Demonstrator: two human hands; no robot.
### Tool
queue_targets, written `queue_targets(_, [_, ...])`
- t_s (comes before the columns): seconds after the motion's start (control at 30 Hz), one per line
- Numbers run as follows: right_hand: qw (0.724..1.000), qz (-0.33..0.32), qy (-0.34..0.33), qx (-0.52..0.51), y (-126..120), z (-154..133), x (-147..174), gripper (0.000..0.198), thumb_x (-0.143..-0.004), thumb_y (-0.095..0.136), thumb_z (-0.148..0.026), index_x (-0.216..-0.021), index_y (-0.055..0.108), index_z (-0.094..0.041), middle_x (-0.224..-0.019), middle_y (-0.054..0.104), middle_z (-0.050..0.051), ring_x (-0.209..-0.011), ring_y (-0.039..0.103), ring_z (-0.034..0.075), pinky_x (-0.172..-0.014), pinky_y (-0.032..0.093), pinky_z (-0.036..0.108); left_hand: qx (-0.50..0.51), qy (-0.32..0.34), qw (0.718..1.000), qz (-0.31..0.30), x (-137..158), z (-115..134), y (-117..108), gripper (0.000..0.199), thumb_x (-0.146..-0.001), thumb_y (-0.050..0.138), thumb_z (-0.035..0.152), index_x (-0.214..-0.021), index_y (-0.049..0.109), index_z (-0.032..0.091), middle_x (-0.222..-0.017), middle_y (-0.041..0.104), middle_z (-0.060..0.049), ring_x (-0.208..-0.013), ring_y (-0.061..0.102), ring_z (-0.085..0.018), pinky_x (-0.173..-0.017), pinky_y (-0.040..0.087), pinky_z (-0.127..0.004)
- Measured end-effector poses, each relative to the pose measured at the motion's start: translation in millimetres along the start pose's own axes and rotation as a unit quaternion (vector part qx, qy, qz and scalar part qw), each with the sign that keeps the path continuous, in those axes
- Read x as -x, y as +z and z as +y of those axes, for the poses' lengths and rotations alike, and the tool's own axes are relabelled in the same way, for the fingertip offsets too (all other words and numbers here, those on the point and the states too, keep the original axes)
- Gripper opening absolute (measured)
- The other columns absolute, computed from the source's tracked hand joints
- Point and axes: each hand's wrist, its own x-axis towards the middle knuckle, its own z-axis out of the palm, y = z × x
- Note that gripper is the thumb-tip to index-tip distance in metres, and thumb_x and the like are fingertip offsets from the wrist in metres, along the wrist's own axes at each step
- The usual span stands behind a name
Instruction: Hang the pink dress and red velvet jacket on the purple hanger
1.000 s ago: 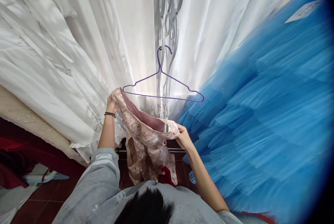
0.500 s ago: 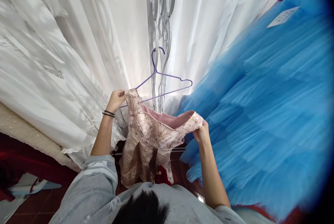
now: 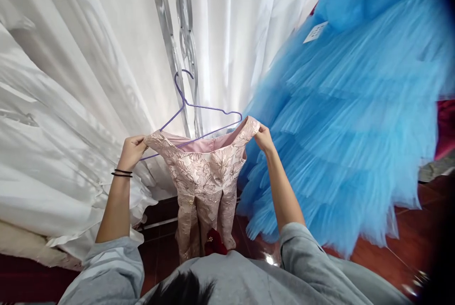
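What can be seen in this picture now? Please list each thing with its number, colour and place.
Garment: 1, patterned pink, centre
Hanger: 1, purple, behind garment
Scrollwork: count unclear, silver-grey, top centre
Drapery: count unclear, white, left and top
Tulle dress: 1, blue, right
Card: 1, white with dark marks, against tulle dress
Beaded piece: 1, red, bottom centre
Cream cloth: 1, cream, lower left
Floor: 1, red-brown, bottom
Wristbands: 2, black, left wrist
Shirt: 1, grey, bottom
Hair: dark, bottom
Left fingers: count unclear, bare, on garment's left strap
Right fingers: count unclear, bare, on its right strap
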Motion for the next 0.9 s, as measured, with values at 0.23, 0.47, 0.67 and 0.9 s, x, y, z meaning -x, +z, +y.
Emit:
queue_targets(0.23, [0.988, -0.136, -0.036, 0.069, 40.2, -43.0, -42.5, 0.040, -0.049, 0.089, -0.045, -0.073, 0.073, -0.017, -0.070, 0.073, -0.001, -0.072, 0.067, 0.017, -0.074, 0.055, 0.029, 0.057, -0.022, 0.998, 0.013, -0.3, 5.4, 1.2, 0.023, -0.057, 0.076, 0.034, -0.063, 0.061, 0.016, -0.049, 0.047, 0.003, -0.042, 0.033, -0.006, -0.041, 0.021, -0.019])
queue_targets(0.47, [0.867, -0.318, -0.064, 0.378, 69.9, -103.7, -36.6, 0.026, -0.071, 0.074, -0.035, -0.059, 0.067, -0.014, -0.046, 0.055, -0.001, -0.043, 0.050, 0.010, -0.046, 0.038, 0.023, 0.009, 0.054, 0.996, 0.068, 5.5, 4.4, -13.7, 0.031, -0.064, 0.070, 0.027, -0.094, 0.074, 0.017, -0.077, 0.067, -0.002, -0.054, 0.048, -0.009, -0.048, 0.035, -0.020])
queue_targets(0.67, [0.680, -0.291, -0.187, 0.646, 84.7, -113.6, -12.8, 0.020, -0.076, 0.069, -0.026, -0.093, 0.070, -0.017, -0.074, 0.070, 0.007, -0.071, 0.067, 0.024, -0.065, 0.049, 0.030, -0.148, 0.084, 0.985, 0.001, 5.5, 24.9, -18.2, 0.026, -0.077, 0.061, 0.025, -0.093, 0.079, 0.014, -0.085, 0.073, -0.005, -0.079, 0.065, -0.021, -0.077, 0.050, -0.029])
queue_targets(0.9, [0.783, -0.200, -0.213, 0.549, 52.4, -54.1, 17.9, 0.081, -0.086, 0.059, -0.034, -0.156, 0.025, -0.015, -0.155, 0.040, 0.019, -0.143, 0.038, 0.039, -0.114, 0.035, 0.058, -0.111, 0.158, 0.971, 0.138, 25.1, -13.3, -12.1, 0.051, -0.073, 0.059, 0.015, -0.123, 0.065, 0.023, -0.132, 0.061, -0.004, -0.133, 0.050, -0.029, -0.116, 0.035, -0.041])
